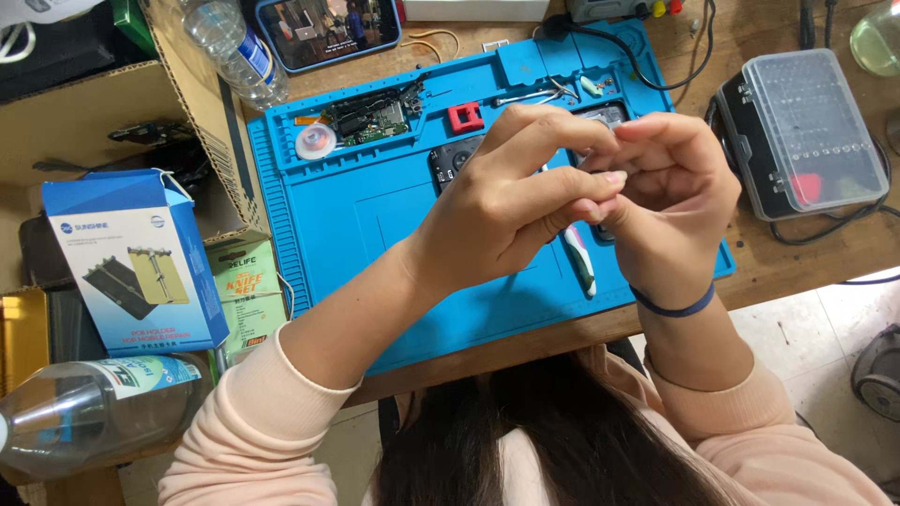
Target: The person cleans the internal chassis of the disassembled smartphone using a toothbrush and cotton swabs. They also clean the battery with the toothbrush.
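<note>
My left hand (506, 201) and my right hand (670, 201) are raised together above the blue work mat (347, 225), fingertips meeting in a pinch. Whatever sits between the fingers is too small and hidden to make out. Under the hands lies a dark phone body (455, 159), partly covered. A white and green tool (579, 262) rests on the mat below my left fingers. A green circuit board (370, 120) and a small tape roll (315, 141) lie at the mat's far left. A red block (465, 116) sits near the mat's top.
A clear-lidded bit case (811, 126) stands right of the mat. A blue carton (136, 262), a cardboard box (84, 122) and plastic bottles (84, 408) crowd the left. A phone with a lit screen (328, 33) lies at the back. Black cables trail at the right.
</note>
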